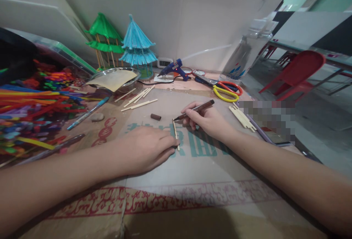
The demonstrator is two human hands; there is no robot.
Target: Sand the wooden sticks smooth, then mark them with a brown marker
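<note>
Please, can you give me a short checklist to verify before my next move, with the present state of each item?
1. Brown marker in the right hand: ok, held in a writing grip.
2. Cap off the marker: ok, it lies apart on the work surface.
3. Stick firmly pinned: cannot tell. The left hand is at its near end, but the grip is partly hidden.
4. Marker tip touching the stick: cannot tell. It is at the far end, contact too small to judge.
5. Right hand free: not ok, it holds the marker.
6. Glue gun cool: cannot tell. A small red light shows on it.
</note>
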